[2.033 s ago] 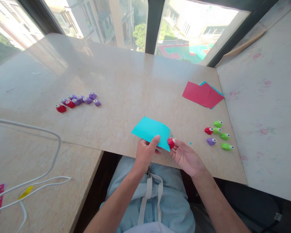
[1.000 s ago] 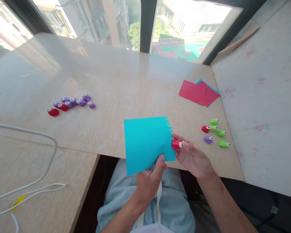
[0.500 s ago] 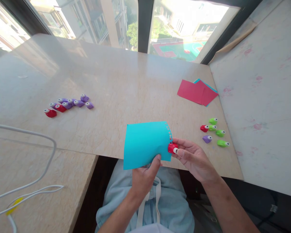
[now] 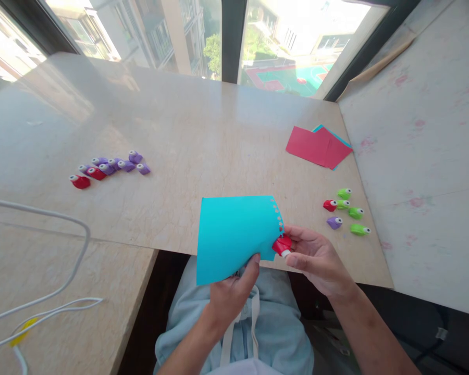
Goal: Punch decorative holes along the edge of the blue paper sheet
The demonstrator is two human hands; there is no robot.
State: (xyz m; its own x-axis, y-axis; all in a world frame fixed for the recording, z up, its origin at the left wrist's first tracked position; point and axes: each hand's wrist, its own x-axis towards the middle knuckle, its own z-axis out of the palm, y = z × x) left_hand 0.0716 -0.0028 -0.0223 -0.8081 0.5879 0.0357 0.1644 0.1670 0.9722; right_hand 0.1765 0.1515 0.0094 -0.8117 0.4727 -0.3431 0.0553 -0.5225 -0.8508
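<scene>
A blue paper sheet (image 4: pixel 234 234) is held over the table's front edge, its lower edge pinched between thumb and fingers of my left hand (image 4: pixel 236 284). Small notches run down the sheet's right edge. My right hand (image 4: pixel 316 260) is closed on a red punch (image 4: pixel 282 245) with a white button, which sits against the lower right edge of the sheet. The thumb is by the white button, and the fingers lie partly behind the punch.
Purple punches (image 4: pixel 126 165) and two red ones (image 4: pixel 80 182) lie at the left. Green punches (image 4: pixel 356 213), a red and a purple one (image 4: pixel 334 223) lie at the right, below red paper pieces (image 4: pixel 307 147). White cables (image 4: pixel 72 224) cross the left side.
The blue sheet has tilted and its right edge has shifted slightly right. The red punch has turned and moved a little down and right with my right hand.
</scene>
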